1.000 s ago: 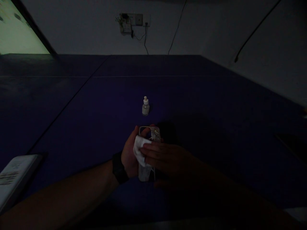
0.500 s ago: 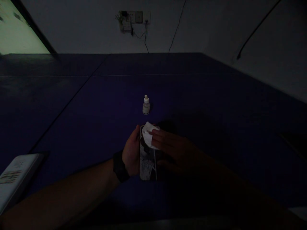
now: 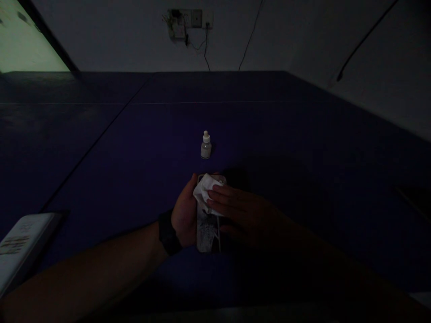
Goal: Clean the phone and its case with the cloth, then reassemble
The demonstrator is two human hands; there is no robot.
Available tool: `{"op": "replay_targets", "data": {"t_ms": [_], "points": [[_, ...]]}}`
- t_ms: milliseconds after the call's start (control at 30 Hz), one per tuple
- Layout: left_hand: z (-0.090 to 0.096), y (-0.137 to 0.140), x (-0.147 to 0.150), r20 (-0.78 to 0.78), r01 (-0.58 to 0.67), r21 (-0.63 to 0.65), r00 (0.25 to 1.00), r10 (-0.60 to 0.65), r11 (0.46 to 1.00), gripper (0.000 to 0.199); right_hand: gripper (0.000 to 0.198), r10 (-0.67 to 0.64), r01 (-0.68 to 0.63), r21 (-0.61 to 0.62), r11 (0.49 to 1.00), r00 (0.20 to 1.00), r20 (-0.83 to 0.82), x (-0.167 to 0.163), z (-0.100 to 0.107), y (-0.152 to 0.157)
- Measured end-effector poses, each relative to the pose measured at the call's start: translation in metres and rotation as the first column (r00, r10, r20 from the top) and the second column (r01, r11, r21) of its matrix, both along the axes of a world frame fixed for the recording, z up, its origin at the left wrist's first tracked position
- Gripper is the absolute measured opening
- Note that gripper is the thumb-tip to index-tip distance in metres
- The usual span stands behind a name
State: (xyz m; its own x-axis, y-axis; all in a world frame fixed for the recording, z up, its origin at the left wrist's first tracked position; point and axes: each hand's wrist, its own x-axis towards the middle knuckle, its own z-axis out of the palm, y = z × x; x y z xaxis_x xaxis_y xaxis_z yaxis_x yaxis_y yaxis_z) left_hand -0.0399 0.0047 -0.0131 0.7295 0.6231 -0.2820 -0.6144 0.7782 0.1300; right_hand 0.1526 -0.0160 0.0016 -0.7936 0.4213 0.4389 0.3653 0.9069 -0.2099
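A phone [image 3: 206, 233] with a dark, patterned face is held upright-on in my left hand [image 3: 185, 213], thumb along its left edge and fingers behind it. My right hand [image 3: 240, 208] presses a crumpled white tissue [image 3: 204, 190] against the upper part of the phone. The tissue covers that area and sticks out a little past the left edge. Deep shadow hides the phone's lower right side and part of my right hand. Just beyond the phone, a small dropper bottle [image 3: 206, 147] with a white cap stands upright on the dark blue table [image 3: 151, 152].
At the left front lies a white box [image 3: 25, 242] with printed markings. A wall socket panel [image 3: 191, 19] with plugs and cables is at the back. Another cable [image 3: 367, 40] hangs on the right wall. A dark flat object [image 3: 417, 199] is at the right edge.
My right hand has slid the tissue slightly left and down over the phone, uncovering some of its top edge. My left hand keeps its hold. The view has tilted slightly.
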Motion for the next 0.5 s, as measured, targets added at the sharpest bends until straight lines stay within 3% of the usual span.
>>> {"op": "replay_targets", "data": {"t_ms": [167,333,500], "points": [[-0.002,0.004,-0.001,-0.101,0.019,0.129,0.995,-0.006,0.991,0.049,0.049,0.249,-0.245,-0.060,0.968,0.966,0.069,-0.008,0.004,-0.014],[0.003,0.003,-0.004,-0.031,0.024,0.059,0.999,-0.022,0.998,0.052,0.047,0.181,-0.183,0.047,0.982,0.983,0.037,-0.006,-0.009,-0.005],[0.014,-0.004,-0.002,-0.088,-0.082,0.060,0.992,0.087,0.995,0.048,0.043,0.169,-0.167,0.024,0.986,0.982,-0.086,0.001,-0.010,0.000]]}}
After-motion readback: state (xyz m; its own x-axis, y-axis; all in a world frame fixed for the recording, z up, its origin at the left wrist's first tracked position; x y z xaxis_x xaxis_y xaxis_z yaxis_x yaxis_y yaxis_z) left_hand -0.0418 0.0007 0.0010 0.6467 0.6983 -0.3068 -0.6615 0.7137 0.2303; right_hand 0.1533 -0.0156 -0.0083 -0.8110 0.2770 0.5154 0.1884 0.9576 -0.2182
